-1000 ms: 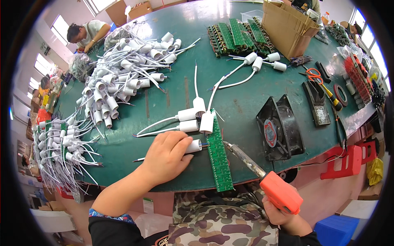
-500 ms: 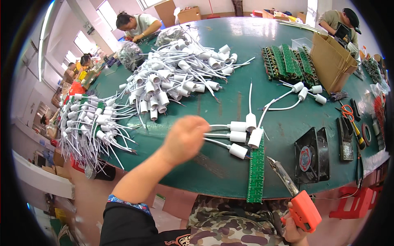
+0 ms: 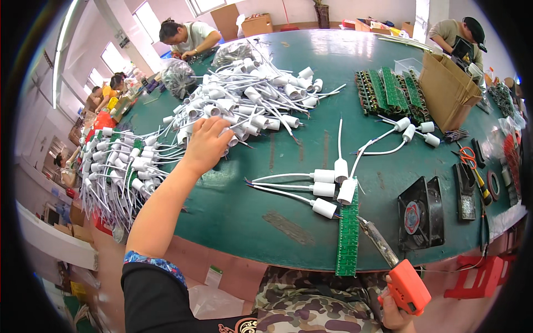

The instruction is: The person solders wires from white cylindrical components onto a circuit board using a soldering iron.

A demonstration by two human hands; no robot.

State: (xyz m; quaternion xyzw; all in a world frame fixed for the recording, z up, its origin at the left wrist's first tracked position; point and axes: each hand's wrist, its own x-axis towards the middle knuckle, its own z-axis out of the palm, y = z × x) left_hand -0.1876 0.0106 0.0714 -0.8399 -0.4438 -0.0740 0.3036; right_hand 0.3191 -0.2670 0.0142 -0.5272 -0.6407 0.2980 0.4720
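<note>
The green tabletop (image 3: 233, 222) lies below the left grip (image 3: 206, 147), which is curled downward; whether it pinches anything cannot be told. Heap of white, cylindrical plastic sockets with white cables (image 3: 219, 105): beneath and beyond that grip. Judged light, rigid, slightly slippery; hold by the barrel. Orange-red-handled soldering iron (image 3: 410, 286): clasped in the right grip (image 3: 395, 315). Thin green circuit-board strip (image 3: 348, 244): ahead-left of it; probably brittle, edges preferred.

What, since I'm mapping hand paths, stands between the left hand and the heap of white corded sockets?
Nothing visible: the left hand is at the near edge of the heap of white corded sockets, its fingers overlapping it in view. Whether they touch is unclear.
</note>
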